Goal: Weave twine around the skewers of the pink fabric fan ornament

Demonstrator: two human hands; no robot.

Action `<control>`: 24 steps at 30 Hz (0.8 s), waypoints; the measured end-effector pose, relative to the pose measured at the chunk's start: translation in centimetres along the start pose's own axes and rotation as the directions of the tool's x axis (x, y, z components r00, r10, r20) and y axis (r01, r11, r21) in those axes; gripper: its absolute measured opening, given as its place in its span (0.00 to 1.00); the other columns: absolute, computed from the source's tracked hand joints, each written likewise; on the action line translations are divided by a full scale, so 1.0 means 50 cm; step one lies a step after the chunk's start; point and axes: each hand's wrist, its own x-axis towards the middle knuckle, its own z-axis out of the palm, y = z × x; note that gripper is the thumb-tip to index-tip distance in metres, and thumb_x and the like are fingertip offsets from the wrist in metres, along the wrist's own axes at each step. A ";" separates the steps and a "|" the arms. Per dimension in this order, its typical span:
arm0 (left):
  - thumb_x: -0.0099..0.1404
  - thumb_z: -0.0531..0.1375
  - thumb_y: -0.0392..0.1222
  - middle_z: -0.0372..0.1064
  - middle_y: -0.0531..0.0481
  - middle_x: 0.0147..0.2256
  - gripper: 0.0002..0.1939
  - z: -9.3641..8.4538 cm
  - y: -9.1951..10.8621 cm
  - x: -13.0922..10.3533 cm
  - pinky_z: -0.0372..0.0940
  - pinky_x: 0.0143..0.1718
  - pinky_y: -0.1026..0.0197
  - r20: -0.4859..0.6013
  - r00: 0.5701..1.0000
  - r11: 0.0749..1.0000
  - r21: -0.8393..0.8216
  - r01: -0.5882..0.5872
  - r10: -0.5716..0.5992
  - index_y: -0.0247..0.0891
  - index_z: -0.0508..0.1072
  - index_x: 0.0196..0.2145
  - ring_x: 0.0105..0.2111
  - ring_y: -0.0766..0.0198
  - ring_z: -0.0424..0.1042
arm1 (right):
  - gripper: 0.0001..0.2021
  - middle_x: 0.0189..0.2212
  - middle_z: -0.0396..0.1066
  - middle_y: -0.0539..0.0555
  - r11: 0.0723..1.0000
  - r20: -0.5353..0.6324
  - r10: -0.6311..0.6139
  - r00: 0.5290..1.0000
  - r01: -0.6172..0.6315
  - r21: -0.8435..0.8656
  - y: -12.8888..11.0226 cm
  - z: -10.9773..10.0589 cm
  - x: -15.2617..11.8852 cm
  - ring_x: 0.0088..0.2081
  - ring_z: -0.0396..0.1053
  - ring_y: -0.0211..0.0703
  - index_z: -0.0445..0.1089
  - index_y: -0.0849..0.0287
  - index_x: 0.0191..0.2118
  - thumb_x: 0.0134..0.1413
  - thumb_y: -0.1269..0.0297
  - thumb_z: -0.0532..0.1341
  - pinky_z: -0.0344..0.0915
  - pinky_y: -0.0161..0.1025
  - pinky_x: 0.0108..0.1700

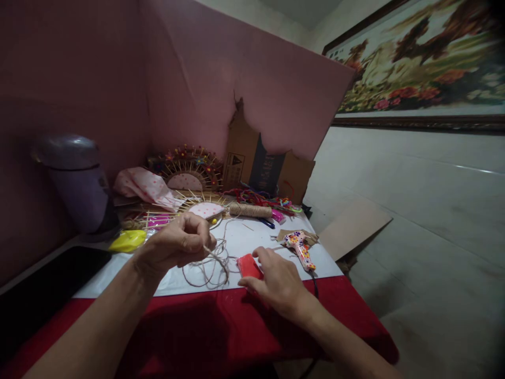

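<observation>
Pinching twine (215, 256) trailing below, left fingers (198, 227) hover; right fingers (262, 255) frame packet (247, 266), grip unclear.

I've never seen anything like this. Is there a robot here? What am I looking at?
No robot: these are a person's bare hands, seen by a camera worn on their own head, looking forward and down. The left hand pinches some thin twine, with loose loops on a white sheet. The right hand is at a red packet; whether it grips it is hard to tell. Also on the table are a roll of twine, a flower-patterned glue gun and a yellow packet.
</observation>
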 end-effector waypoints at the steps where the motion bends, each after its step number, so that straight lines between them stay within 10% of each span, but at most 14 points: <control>1: 0.37 0.66 0.57 0.52 0.53 0.10 0.20 -0.001 -0.002 0.001 0.52 0.19 0.59 0.030 1.000 0.999 -0.035 0.006 -0.005 0.39 0.66 0.12 0.14 0.68 0.52 | 0.19 0.37 0.70 0.59 0.998 0.018 -0.004 1.000 0.005 -0.059 -0.010 0.007 -0.005 0.38 0.67 0.52 0.65 0.60 0.40 0.47 0.52 0.62 0.59 0.42 0.35; 14: 0.45 0.65 0.48 0.50 0.56 0.11 0.14 0.006 -0.001 0.007 0.51 0.20 0.61 0.093 0.996 0.980 -0.200 0.010 0.009 0.38 0.66 0.15 0.15 0.70 0.51 | 0.14 0.37 0.71 0.58 0.980 -0.229 0.126 0.965 -0.156 -0.120 0.053 -0.057 0.035 0.38 0.69 0.51 0.63 0.59 0.43 0.51 0.60 0.55 0.55 0.40 0.34; 24: 0.49 0.65 0.42 0.56 0.56 0.10 0.10 0.024 -0.011 0.017 0.40 0.13 0.66 0.257 0.965 0.991 -0.099 0.087 -0.059 0.35 0.72 0.18 0.10 0.75 0.49 | 0.15 0.36 0.73 0.59 0.989 -0.007 0.140 0.990 -0.140 -0.045 0.134 -0.029 0.172 0.37 0.68 0.51 0.69 0.59 0.40 0.46 0.58 0.60 0.56 0.40 0.33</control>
